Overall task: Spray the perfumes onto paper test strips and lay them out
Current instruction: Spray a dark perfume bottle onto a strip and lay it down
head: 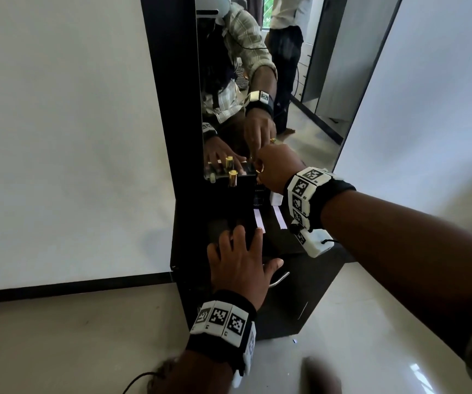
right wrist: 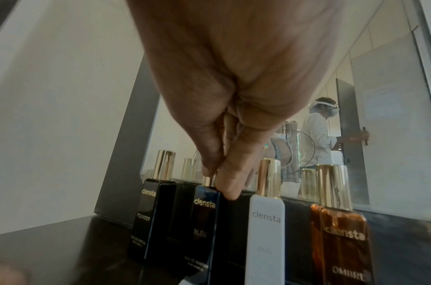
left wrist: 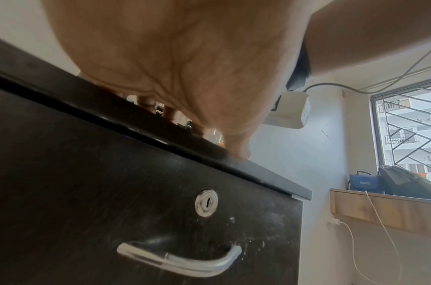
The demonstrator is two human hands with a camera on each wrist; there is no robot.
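Four perfume bottles with gold caps stand in a row before a mirror: black Founder (right wrist: 150, 221), dark blue Bleu (right wrist: 204, 223), white (right wrist: 265, 235) and amber Ombre (right wrist: 342, 243). My right hand (right wrist: 214, 179) pinches the gold cap of the Bleu bottle from above; in the head view my right hand (head: 262, 169) hides that bottle. Two white paper strips (head: 258, 218) (head: 280, 219) lie side by side on the dark cabinet top (head: 195, 223). My left hand (head: 240, 237) rests flat on the top with fingers spread, its index fingertip at the near end of the left strip.
The cabinet is narrow, with a drawer front (left wrist: 112, 192) carrying a lock (left wrist: 206, 205) and a metal handle (left wrist: 180, 262). The mirror (head: 286, 66) rises right behind the bottles and reflects another person. White walls flank both sides.
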